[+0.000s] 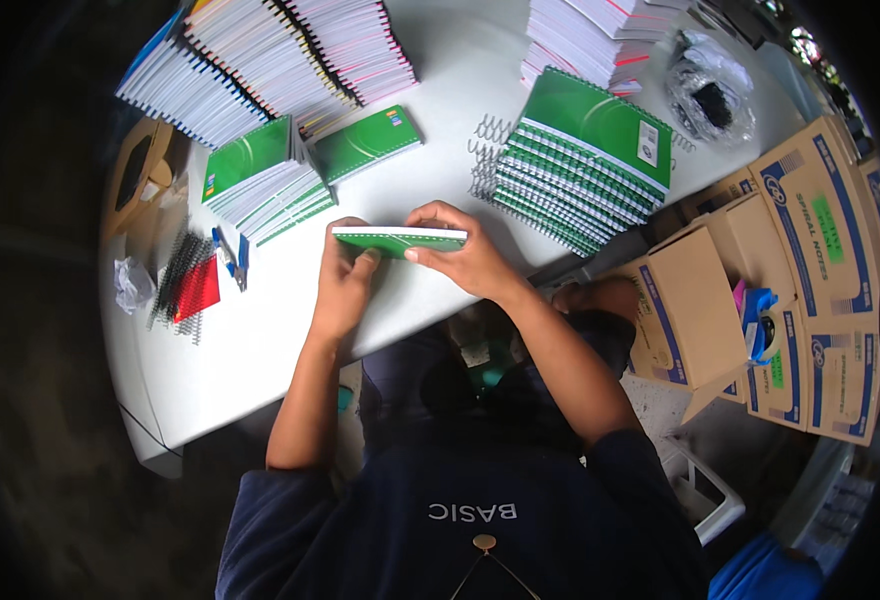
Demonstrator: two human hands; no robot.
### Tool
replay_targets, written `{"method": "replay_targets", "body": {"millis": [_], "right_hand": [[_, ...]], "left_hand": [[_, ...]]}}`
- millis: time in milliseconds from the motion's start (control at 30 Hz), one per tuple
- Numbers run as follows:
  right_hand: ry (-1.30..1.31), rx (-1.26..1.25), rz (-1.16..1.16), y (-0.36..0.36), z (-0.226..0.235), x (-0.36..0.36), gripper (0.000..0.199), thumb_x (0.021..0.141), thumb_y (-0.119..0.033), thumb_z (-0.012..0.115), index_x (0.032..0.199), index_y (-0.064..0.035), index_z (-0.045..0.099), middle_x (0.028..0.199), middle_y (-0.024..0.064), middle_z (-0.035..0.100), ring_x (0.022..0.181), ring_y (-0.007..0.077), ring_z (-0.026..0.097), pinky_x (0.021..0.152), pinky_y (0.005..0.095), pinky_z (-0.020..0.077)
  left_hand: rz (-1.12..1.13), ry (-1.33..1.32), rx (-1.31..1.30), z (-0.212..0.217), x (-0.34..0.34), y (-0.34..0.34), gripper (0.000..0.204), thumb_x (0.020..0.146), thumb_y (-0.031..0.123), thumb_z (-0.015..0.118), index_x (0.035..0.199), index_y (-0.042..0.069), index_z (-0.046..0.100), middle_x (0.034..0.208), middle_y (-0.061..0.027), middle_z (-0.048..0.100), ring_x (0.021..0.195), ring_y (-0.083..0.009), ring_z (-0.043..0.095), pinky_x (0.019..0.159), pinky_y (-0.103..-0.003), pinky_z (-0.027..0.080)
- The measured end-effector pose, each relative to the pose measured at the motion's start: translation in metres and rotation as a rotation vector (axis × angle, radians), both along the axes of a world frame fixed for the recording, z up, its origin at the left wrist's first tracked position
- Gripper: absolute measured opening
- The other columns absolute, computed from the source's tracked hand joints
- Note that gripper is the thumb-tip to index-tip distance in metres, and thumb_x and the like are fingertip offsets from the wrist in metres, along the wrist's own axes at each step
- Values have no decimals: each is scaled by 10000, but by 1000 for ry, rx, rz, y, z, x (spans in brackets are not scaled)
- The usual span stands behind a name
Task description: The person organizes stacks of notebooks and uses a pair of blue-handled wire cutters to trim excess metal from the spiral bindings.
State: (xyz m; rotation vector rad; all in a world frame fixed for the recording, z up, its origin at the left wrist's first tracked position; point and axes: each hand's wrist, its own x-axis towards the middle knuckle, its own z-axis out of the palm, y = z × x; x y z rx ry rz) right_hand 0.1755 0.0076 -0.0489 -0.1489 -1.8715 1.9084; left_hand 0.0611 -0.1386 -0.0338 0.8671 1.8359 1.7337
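A green-covered notebook (400,240) is held between my two hands above the table's front edge, tilted so its white page edge faces up and a row of punched holes shows along the cover. My left hand (348,280) grips its left end, thumb on the green cover. At the other end, my right hand (465,255) pinches it, with fingers behind and thumb in front. No coil shows on this notebook. Beyond my left hand sits a fanned pile of green notebooks (260,175), beside a smaller green pile (370,140). Past my right hand rises a tall stack of green spiral notebooks (590,140), loose coil ends sticking out.
Tall paper stacks (260,60) line the table's (440,320) back left; another paper stack (600,35) stands back right near a plastic bag (710,95). Black coils (180,275), a red piece (198,290) and blue-handled pliers (230,258) lie left. Cardboard boxes (695,310) crowd the right.
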Motion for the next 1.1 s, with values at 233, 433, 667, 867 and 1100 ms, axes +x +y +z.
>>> {"method": "replay_targets", "body": {"millis": [233, 433, 667, 867, 1100], "right_hand": [[-168, -6, 63, 7, 19, 10, 266, 832, -32, 609, 1094, 15, 623, 1002, 65, 668, 925, 111, 581, 853, 253, 458], [7, -37, 157, -4, 19, -4, 285, 835, -26, 589, 1117, -13, 626, 1087, 71, 647, 1038, 130, 550, 952, 271, 395], [-51, 11, 182, -4, 16, 1, 296, 832, -18, 587, 1126, -23, 622, 1106, 71, 642, 1033, 124, 553, 940, 269, 402], [4, 20, 106, -8, 16, 2, 311, 838, -13, 575, 1147, -24, 608, 1105, 67, 640, 1018, 113, 551, 930, 266, 405], [-37, -24, 108, -6, 13, 3, 310, 850, -7, 557, 1156, -18, 599, 1102, 53, 640, 1011, 102, 546, 924, 264, 408]], "left_hand": [[421, 763, -692, 42, -131, -92, 343, 746, 97, 616, 1088, 105, 591, 1137, -154, 551, 1051, -316, 516, 861, -398, 413], [498, 886, -1011, 22, -175, -156, 323, 824, 356, 612, 992, 82, 576, 1058, -115, 584, 946, -320, 575, 780, -435, 457], [630, 959, -1000, 10, -166, -153, 252, 833, 330, 602, 921, 93, 604, 958, -83, 622, 858, -316, 603, 730, -415, 467], [703, 789, -749, 52, -168, -147, 249, 809, 260, 658, 867, 24, 603, 863, -94, 635, 791, -246, 620, 703, -339, 465], [144, 227, -304, 57, -74, -86, 243, 954, 236, 473, 857, 23, 538, 716, -24, 517, 676, -133, 495, 650, -244, 422]]}}
